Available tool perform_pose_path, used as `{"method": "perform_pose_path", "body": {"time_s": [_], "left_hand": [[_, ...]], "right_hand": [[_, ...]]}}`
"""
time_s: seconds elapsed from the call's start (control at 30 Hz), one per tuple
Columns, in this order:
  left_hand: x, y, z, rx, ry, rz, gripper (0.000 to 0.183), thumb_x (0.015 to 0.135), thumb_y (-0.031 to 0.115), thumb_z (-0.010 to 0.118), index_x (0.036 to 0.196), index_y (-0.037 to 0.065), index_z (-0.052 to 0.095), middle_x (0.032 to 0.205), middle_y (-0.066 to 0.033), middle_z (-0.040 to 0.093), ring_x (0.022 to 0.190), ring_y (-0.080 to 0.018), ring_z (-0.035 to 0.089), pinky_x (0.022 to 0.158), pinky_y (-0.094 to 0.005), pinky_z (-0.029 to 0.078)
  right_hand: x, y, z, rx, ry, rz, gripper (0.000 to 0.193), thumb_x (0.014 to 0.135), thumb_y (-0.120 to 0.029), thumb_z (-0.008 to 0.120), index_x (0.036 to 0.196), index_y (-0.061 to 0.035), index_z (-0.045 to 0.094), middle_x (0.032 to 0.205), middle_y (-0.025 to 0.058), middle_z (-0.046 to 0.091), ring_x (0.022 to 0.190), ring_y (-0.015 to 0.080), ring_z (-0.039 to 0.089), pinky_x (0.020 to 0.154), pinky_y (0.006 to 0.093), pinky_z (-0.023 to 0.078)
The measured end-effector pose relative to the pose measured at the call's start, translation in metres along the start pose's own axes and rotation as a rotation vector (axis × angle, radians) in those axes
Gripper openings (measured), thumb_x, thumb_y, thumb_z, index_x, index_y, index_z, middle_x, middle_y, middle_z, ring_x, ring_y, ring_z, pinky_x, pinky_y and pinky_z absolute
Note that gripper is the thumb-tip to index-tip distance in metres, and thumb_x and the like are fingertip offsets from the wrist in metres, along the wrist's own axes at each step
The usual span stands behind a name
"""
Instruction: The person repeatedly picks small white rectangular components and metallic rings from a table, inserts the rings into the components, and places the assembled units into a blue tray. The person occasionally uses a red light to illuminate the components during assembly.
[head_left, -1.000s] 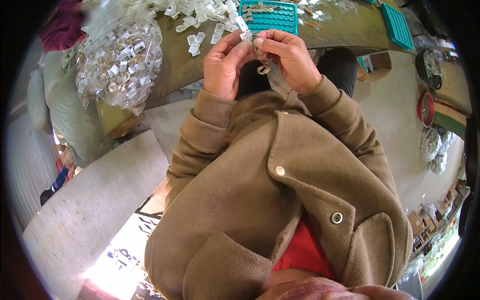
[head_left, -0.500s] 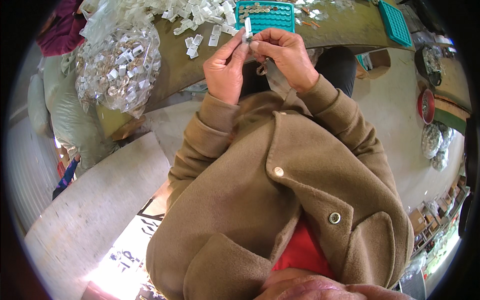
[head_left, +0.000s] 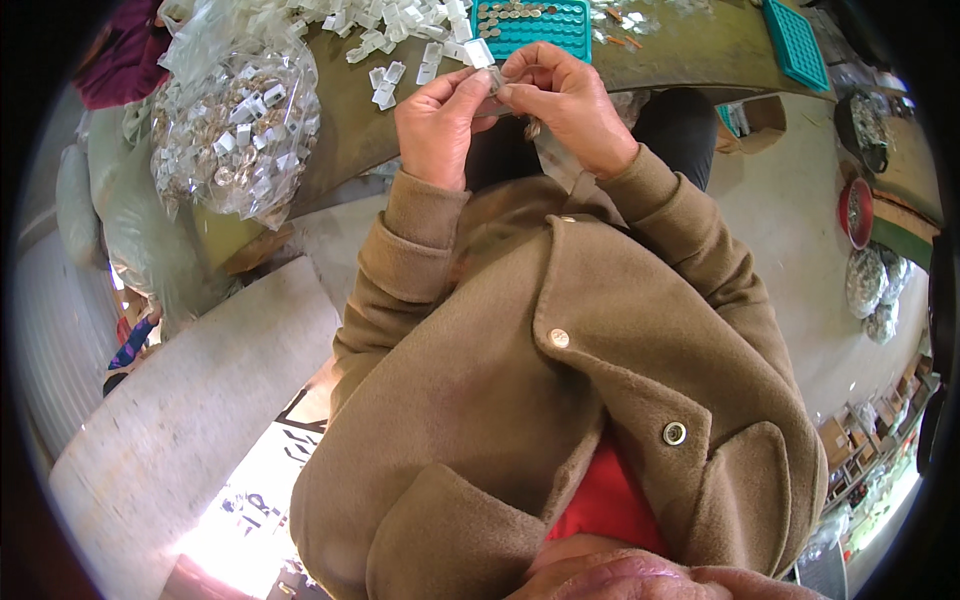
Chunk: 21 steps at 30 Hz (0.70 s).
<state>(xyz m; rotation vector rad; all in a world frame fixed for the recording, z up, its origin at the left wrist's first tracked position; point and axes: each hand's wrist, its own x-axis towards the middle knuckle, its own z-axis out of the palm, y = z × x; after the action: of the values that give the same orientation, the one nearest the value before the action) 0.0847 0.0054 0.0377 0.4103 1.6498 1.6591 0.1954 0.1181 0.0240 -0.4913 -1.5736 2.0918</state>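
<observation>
A small white hinged plastic box (head_left: 480, 53) is held up over the table edge, its lid standing open. My left hand (head_left: 440, 125) is closed on it, thumb and fingers pinching its lower part. My right hand (head_left: 578, 108) is closed too, with thumb and forefinger pressed together against the box; what they pinch is too small to make out. Under the right hand hangs a brownish ring-like thing (head_left: 533, 128), partly hidden. Just beyond the hands lies a teal tray (head_left: 555, 42) with rows of round hollows, some holding coin-like discs (head_left: 510, 10).
Many white plastic boxes (head_left: 385, 25) are heaped on the table (head_left: 680, 65). At left sits a clear bag (head_left: 235, 140) of discs and boxes, with a person's purple sleeve (head_left: 120, 60) behind. A second teal tray (head_left: 797, 45) lies at right; a red bowl (head_left: 856, 212) stands further right.
The box has tilted and dropped slightly left, its lid now facing me. My left hand has shifted a little left and turned; my right fingers stay close to the box.
</observation>
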Motion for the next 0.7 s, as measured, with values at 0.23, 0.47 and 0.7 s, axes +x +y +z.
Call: {"method": "perform_pose_path", "body": {"time_s": [0.23, 0.47, 0.7], "left_hand": [[-0.006, 0.005, 0.0, -0.132, 0.073, -0.073, 0.02, 0.093, 0.017, 0.061, 0.104, 0.002, 0.067, 0.092, -0.0039, 0.069, 0.067, -0.0065, 0.06, 0.05, -0.0174, 0.039], [-0.008, 0.009, 0.002, -0.491, 0.019, -0.248, 0.017, 0.093, 0.015, 0.058, 0.103, 0.003, 0.062, 0.099, -0.0082, 0.07, 0.059, 0.0002, 0.041, 0.045, -0.0147, 0.03], [0.003, 0.005, -0.011, -0.934, -0.174, -0.512, 0.022, 0.095, 0.011, 0.055, 0.115, 0.003, 0.056, 0.112, -0.0101, 0.066, 0.064, 0.0027, 0.052, 0.045, -0.0107, 0.04]], "right_hand": [[0.002, -0.003, -0.003, -0.455, 0.037, -0.27, 0.016, 0.084, -0.006, 0.066, 0.098, -0.0031, 0.059, 0.082, 0.0022, 0.063, 0.077, 0.0065, 0.059, 0.067, 0.024, 0.049], [-0.002, 0.0, -0.002, -0.349, 0.039, -0.299, 0.011, 0.084, -0.003, 0.062, 0.093, -0.0044, 0.058, 0.08, 0.0029, 0.063, 0.073, 0.0098, 0.059, 0.063, 0.0241, 0.047], [0.001, 0.001, -0.002, -0.444, 0.087, -0.378, 0.01, 0.082, -0.002, 0.063, 0.091, -0.0039, 0.057, 0.081, 0.0064, 0.064, 0.07, 0.0173, 0.061, 0.064, 0.0281, 0.049]]}}
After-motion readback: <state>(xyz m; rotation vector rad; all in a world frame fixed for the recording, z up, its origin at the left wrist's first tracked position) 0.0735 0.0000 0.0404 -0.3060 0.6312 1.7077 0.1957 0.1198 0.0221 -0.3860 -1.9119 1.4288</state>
